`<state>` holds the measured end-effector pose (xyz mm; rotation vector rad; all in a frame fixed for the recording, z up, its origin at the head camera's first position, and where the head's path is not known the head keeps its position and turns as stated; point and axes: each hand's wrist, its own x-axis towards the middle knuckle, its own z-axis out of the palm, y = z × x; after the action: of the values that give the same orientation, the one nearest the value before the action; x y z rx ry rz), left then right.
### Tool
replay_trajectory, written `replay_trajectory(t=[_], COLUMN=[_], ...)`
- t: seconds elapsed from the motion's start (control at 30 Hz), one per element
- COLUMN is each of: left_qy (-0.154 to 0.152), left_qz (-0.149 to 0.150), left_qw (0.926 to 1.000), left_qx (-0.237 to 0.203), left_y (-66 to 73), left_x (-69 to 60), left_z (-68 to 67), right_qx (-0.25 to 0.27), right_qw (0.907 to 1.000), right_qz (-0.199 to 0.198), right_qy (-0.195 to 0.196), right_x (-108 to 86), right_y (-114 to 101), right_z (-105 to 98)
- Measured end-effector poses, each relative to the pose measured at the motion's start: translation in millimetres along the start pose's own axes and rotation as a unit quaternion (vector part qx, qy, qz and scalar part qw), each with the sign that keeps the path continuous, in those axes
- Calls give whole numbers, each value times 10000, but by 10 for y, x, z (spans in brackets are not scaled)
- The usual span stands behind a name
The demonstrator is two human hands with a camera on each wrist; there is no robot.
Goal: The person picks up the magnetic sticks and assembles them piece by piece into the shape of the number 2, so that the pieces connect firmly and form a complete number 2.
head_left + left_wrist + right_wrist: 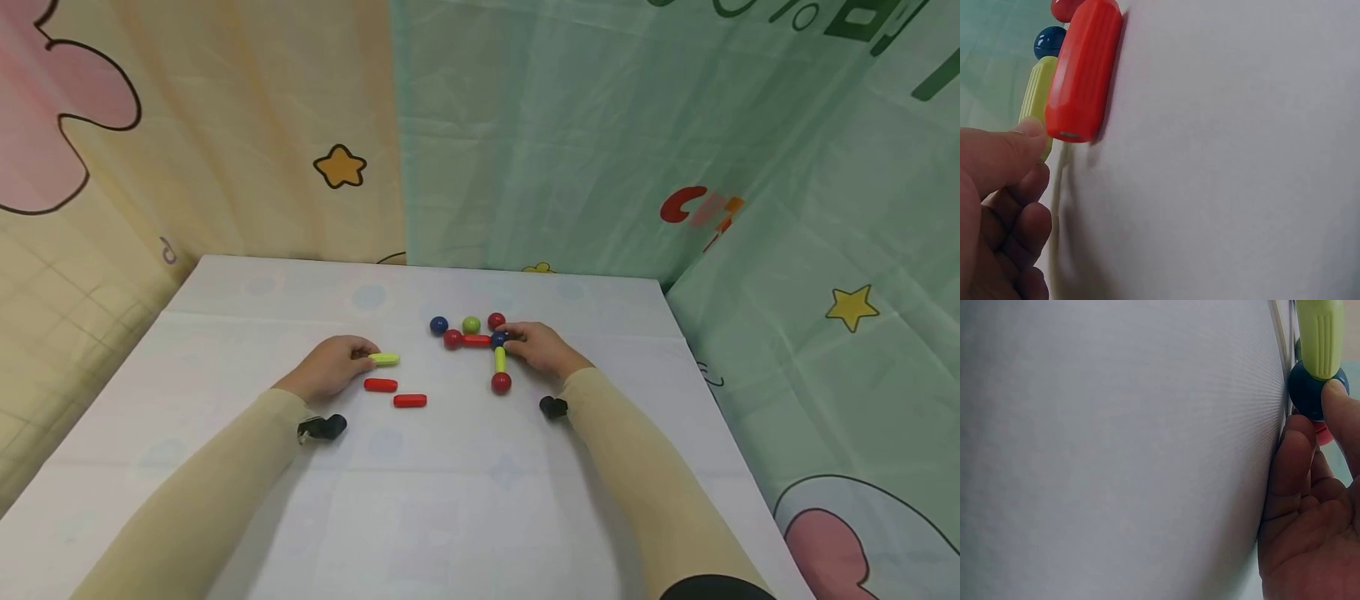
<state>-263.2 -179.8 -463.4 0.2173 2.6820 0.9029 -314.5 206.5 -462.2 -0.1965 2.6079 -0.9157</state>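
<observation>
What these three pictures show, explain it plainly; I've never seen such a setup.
There is no machine: a person works with a bare left hand and right hand. The wide picture is taken from the head, looking forward and down; the other two from each wrist, close on that hand's work. On the white table lie two red rods, and farther off a blue ball, a green ball and a red ball. The left hand pinches a yellow-green rod. The right hand holds the blue corner ball of an L-shaped piece built from rods and balls.
</observation>
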Motion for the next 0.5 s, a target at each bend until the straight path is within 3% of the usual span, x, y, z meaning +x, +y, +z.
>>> replay_trajectory(t=[0.13, 0.5], left_qy=[-102, -175], left_qz=[-24, 367], left_qw=[9999, 9989], left_qx=[-127, -234], left_y=[73, 305], left_x=[33, 86], left_z=[33, 152], right_qx=[57, -33], right_qw=[10000, 10000], right_qz=[57, 35], right_qy=[-1, 23], right_x=[-3, -12], right_y=[-4, -10], right_z=[2, 8])
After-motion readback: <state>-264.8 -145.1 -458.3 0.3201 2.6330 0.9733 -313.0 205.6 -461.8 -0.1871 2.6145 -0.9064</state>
